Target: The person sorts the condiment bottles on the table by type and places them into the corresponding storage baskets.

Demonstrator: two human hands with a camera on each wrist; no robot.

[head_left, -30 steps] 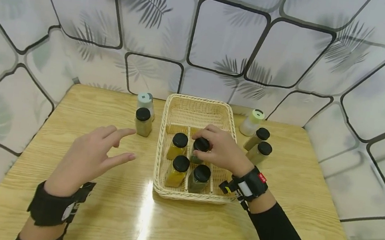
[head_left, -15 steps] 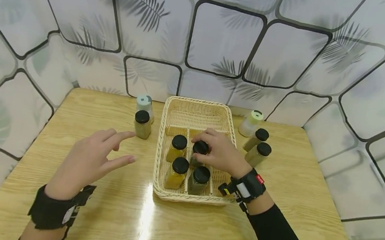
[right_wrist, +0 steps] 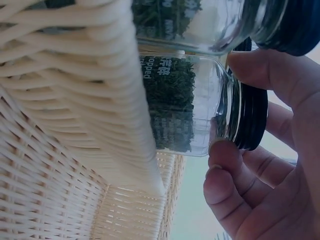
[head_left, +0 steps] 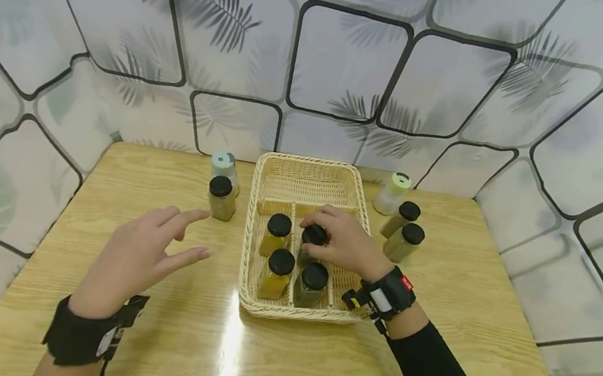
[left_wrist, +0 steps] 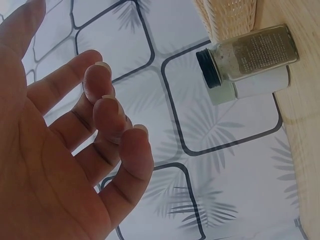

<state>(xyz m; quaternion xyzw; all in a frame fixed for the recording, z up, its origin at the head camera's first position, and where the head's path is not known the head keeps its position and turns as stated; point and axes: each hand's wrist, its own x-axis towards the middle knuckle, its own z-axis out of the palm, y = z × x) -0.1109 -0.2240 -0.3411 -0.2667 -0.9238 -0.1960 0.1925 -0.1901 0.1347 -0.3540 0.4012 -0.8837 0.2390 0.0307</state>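
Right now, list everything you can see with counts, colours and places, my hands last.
Table: 1, light wood, under the basket and jars
Basket: 1, cream wicker, middle of the table
Yellow jars: 2, black lids, basket's front left compartment
Green jars: 2, black lids, basket's front middle compartment
Olive-brown jars: 3, black lids, one left of the basket, two right
Shakers: 2, one pale-blue cap, back left; one lime cap, back right
Backdrop: white-grey, patterned, around the table
Wrist straps: 2, black, one per wrist
Right sleeve: 1, black, forearm
Left hand: 1, bare, left of the basket
Right hand: 1, bare, gripping the rear green jar's lid
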